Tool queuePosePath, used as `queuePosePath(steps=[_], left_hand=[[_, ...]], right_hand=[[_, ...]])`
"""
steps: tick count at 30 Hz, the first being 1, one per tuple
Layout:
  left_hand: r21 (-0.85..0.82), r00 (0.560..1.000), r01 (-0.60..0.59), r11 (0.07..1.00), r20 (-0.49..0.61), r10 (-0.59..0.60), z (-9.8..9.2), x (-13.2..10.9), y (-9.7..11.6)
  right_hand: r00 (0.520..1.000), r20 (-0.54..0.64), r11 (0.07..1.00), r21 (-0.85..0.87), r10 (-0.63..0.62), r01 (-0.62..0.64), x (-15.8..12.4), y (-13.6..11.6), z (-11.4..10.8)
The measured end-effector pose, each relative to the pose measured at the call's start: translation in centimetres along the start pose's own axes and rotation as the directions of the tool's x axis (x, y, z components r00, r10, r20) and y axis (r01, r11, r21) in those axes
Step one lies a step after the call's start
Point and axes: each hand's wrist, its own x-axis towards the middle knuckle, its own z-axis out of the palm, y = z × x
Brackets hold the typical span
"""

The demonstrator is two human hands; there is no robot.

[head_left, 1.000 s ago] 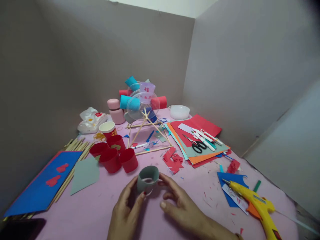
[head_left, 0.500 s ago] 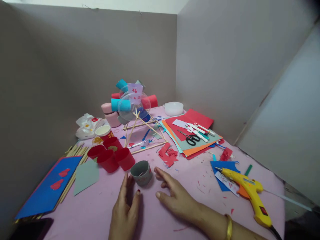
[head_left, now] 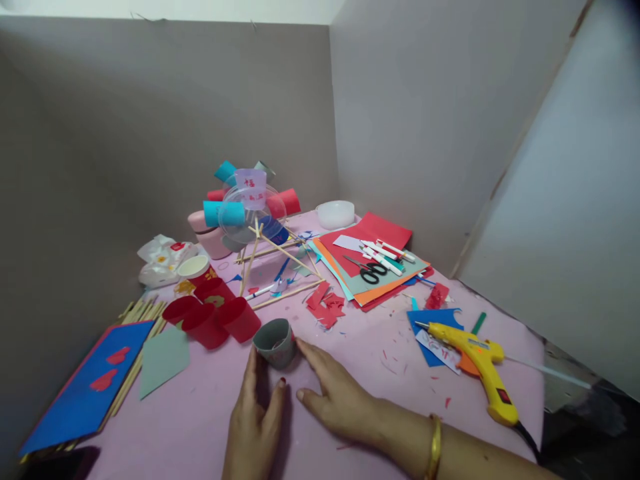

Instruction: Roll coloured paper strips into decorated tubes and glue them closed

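A small grey paper cup (head_left: 276,348), like a short open ring, stands on the pink tabletop (head_left: 200,427) in front of me. On its left side is my left hand (head_left: 256,407), fingers stretched and thumb apart, the fingertips at the cup's wall. From the right, my right hand (head_left: 337,393) reaches in with its fingers extended; their tips come right up to the cup. Whether the fingertips press on it I cannot tell. Just behind and left of the cup sit several red paper cups (head_left: 239,320).
Behind stands a stick frame (head_left: 287,248) carrying a clear-disc wheel (head_left: 233,223) with coloured cups. Coloured paper sheets (head_left: 400,280), scissors (head_left: 373,273) and pens lie right of it. A yellow glue gun (head_left: 483,360) rests at right, a blue card (head_left: 85,393) at left.
My right hand has moved left, its fingertips now closer to the grey cup. My left hand has also come nearer to the cup. The whole view has shifted slightly.
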Motion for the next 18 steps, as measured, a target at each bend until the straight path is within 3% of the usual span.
queuePosePath(steps=[7,10,14,18], left_hand=[[-0.070,0.997,-0.056,0.996,-0.063,0.051,-0.9,0.8,0.4],[0.093,0.978,-0.181,0.979,-0.087,0.189,-2.6,1.9,1.5],[0.316,0.918,-0.388,0.866,0.044,0.395,-4.4,3.7,2.7],[0.260,0.935,-0.352,0.899,0.136,0.327,-4.4,4.6,3.0]], right_hand=[[0.995,-0.095,0.993,0.120,0.022,-0.010,-0.2,1.1,0.1],[0.995,-0.094,0.992,0.124,0.025,-0.014,-0.2,0.8,0.0],[0.995,-0.103,0.992,0.126,0.015,-0.002,-0.1,0.3,-0.2],[0.986,-0.165,0.990,0.138,0.023,0.000,0.1,0.1,-0.5]])
